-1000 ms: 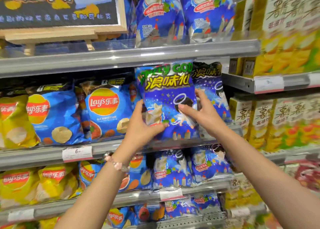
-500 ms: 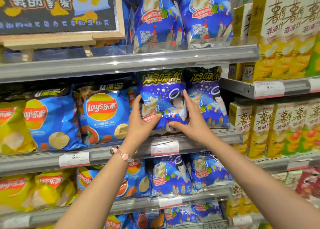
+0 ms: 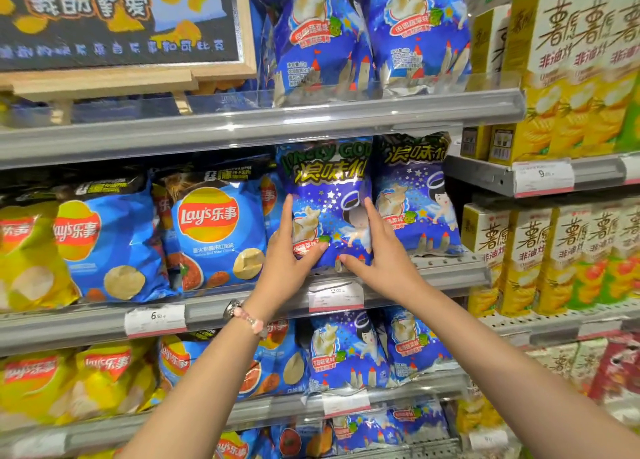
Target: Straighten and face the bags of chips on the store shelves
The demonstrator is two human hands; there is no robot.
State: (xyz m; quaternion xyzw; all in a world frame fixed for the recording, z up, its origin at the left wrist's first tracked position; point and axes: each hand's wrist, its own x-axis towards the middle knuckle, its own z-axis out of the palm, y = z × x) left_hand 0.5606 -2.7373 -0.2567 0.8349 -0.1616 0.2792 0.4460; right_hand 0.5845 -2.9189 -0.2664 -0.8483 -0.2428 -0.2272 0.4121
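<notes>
A purple-blue chip bag (image 3: 329,195) with green and yellow lettering stands upright on the middle shelf (image 3: 446,271), face out. My left hand (image 3: 287,254) holds its left lower edge, thumb across the front. My right hand (image 3: 377,250) grips its right lower edge, fingers up along the side. A matching bag (image 3: 415,195) stands right beside it, touching. Blue Lay's bags (image 3: 211,230) fill the shelf to the left.
Yellow Lay's bags (image 3: 24,257) sit at far left. Yellow chip boxes (image 3: 571,261) line the right-hand shelves. More purple-blue bags (image 3: 367,35) stand on the shelf above and more (image 3: 346,351) below. A framed chalkboard sign (image 3: 121,18) is at top left.
The bag went from lifted out in front of the shelf to set back onto it, upright beside its twin. Both hands slid down to its lower edges.
</notes>
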